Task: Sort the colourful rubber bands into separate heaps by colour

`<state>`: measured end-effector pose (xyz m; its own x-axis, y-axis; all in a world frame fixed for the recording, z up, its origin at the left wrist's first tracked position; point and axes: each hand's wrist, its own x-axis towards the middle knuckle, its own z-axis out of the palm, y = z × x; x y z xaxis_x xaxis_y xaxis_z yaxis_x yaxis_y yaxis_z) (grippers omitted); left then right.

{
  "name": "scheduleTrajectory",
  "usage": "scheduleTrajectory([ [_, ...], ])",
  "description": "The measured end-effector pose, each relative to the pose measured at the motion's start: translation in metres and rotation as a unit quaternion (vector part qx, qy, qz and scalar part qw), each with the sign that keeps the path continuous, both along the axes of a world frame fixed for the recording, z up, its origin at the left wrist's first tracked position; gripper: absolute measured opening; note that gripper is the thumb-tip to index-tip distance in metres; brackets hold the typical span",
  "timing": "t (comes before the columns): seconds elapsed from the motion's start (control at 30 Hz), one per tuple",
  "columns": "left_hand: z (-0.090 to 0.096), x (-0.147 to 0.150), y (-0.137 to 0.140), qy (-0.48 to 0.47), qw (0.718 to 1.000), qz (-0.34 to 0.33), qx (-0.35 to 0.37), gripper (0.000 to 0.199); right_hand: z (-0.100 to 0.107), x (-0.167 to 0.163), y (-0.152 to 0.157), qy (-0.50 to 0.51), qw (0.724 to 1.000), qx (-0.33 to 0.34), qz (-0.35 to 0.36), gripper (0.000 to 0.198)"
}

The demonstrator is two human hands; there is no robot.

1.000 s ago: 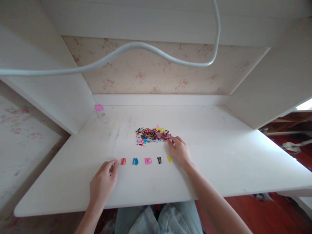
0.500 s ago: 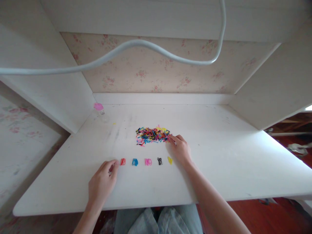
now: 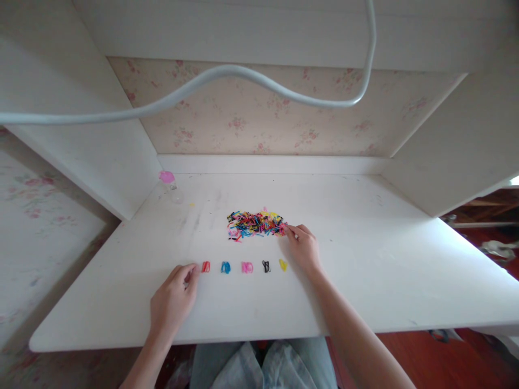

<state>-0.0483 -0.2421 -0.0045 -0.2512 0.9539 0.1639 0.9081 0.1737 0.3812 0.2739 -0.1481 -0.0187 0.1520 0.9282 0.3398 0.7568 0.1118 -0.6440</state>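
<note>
A long heap of small multicoloured rubber bands lies mid-table. At its right end is my right hand, thumb and forefinger pinched together against the bands; what is between the fingertips is too small to make out. Nearer me, sorted bands form a row: red bands, blue bands, pink bands, black bands and yellow bands. My left hand rests on the table with its fingers closed, fingertips just left of the red group. No band shows in it.
At the back left of the white table stands a small clear container with a pink top. A yellow scrap lies close by. A white cable crosses the upper view. White panels enclose the table's sides and back.
My right hand has shifted very slightly rightward at the heap's end. The view has turned a little. My left hand and the row of bands look otherwise the same.
</note>
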Motion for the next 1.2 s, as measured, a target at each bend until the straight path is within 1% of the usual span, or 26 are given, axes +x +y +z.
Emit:
scheduleTrajectory([
  [0.2,0.000,0.000,0.000,0.003,1.000,0.000,0.004,0.027,0.001,0.001,-0.001,0.022,1.000,0.012,-0.010,0.042],
  [0.4,0.000,0.000,0.000,0.002,1.000,-0.003,-0.011,0.026,0.001,0.002,-0.003,0.066,0.996,0.032,-0.045,0.039],
  [0.5,0.000,-0.001,0.000,0.000,1.000,-0.003,-0.015,0.026,0.007,0.000,-0.014,0.064,0.995,0.044,-0.058,0.037],
  [0.57,-0.001,-0.001,0.000,-0.003,1.000,-0.005,-0.015,0.026,0.012,-0.006,-0.029,0.055,0.996,0.052,-0.053,0.037],
  [0.63,-0.002,-0.002,0.000,-0.002,1.000,-0.009,-0.010,0.026,0.016,-0.015,-0.048,0.039,0.997,0.055,-0.030,0.036],
  [0.7,-0.002,-0.002,0.000,0.004,1.000,-0.013,-0.004,0.026,0.018,-0.028,-0.069,0.016,0.999,0.045,0.005,0.033],
  [0.77,-0.003,-0.002,0.000,0.010,1.000,-0.014,0.000,0.026,0.017,-0.043,-0.087,-0.029,0.998,0.028,0.044,0.031],
  [0.83,-0.003,-0.002,-0.001,0.011,1.000,-0.015,0.003,0.026,0.014,-0.057,-0.098,-0.077,0.995,0.015,0.065,0.030],
  [1.0,-0.004,-0.002,-0.002,0.006,1.000,-0.018,0.004,0.026,0.010,-0.081,-0.103,-0.167,0.984,-0.006,0.063,0.030],
  [1.2,-0.004,-0.002,-0.001,0.010,1.000,-0.022,0.002,0.026,0.007,-0.088,-0.101,-0.208,0.976,-0.009,0.064,0.026],
])
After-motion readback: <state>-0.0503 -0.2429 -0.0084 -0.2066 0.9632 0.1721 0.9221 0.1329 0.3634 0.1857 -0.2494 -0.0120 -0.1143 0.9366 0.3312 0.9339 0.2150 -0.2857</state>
